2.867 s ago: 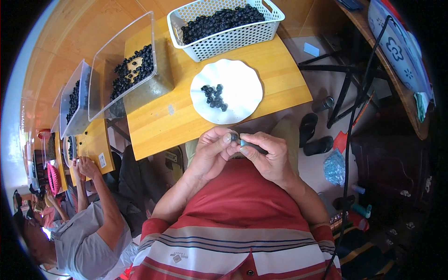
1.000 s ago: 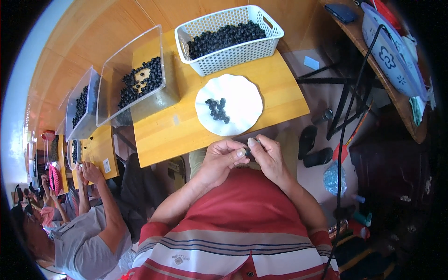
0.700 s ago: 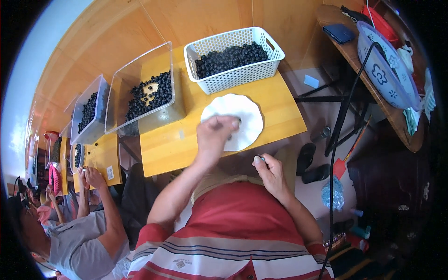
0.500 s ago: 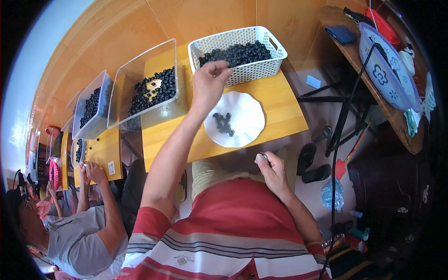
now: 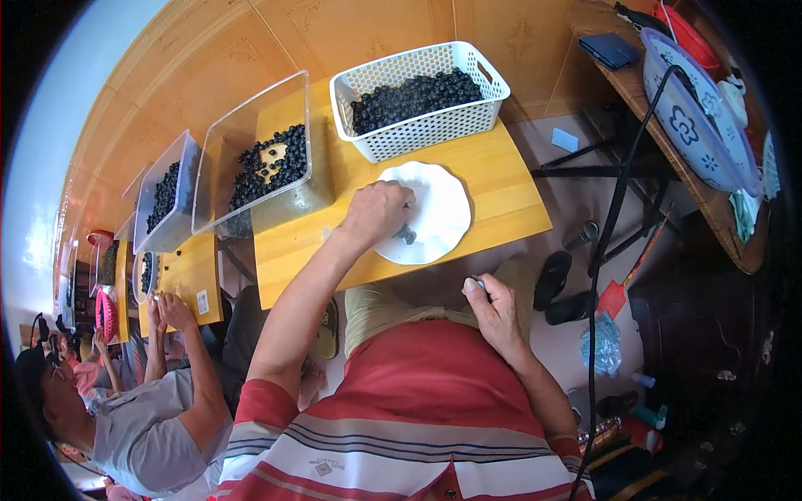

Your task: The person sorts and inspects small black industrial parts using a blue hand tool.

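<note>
Left hand [image 5: 378, 213]: curled over white plate [image 5: 444, 219], grip unclear | right hand [image 5: 495, 309]: closed around small object [image 5: 479, 282], mostly hidden

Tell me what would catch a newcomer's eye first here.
Probably the white perforated basket full of dark round pieces, at the far side of the yellow table. Nearer the person, the white scalloped plate stands out, with the person's left hand over its left part. Left of the basket, a big clear bin holds similar dark pieces around a bare patch.
</note>
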Demonstrator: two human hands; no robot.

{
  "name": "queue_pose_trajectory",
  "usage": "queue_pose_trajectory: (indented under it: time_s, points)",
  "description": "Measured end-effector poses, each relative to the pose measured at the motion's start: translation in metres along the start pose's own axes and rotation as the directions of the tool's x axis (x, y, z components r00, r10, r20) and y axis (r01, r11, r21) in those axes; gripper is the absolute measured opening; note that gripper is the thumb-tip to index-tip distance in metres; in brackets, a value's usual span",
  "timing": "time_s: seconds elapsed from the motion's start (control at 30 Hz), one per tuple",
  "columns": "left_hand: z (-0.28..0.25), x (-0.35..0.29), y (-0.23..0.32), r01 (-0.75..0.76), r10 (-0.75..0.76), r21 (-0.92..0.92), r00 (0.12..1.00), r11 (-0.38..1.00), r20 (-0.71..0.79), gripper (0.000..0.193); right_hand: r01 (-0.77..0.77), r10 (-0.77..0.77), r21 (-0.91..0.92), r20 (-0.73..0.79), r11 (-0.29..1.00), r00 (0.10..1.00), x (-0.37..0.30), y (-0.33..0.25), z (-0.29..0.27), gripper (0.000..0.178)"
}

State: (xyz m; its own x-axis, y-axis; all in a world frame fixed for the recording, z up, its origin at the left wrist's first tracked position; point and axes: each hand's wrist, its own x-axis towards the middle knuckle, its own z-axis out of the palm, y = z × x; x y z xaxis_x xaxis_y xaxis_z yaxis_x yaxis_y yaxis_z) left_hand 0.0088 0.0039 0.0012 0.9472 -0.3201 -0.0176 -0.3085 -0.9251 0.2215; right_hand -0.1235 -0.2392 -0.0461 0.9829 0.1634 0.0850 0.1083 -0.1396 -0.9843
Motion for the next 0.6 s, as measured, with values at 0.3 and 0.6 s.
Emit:
queue_pose_trajectory:
  time_s: [0.3, 0.6]
  points:
    - [-0.001, 0.001, 0.006, -0.102, 0.068, -0.290, 0.990, 0.951, -0.125, 0.019, -0.010, 0.010, 0.003, -0.040, 1.000, 0.999, -0.001, 0.003, -0.004, 0.036]
    - [0.004, -0.021, 0.011, 0.169, -0.199, -0.939, 0.974, 0.298, 0.112, 0.013, -0.057, 0.057, -0.019, 0.003, 0.998, 0.998, 0.001, 0.001, -0.004, 0.036]
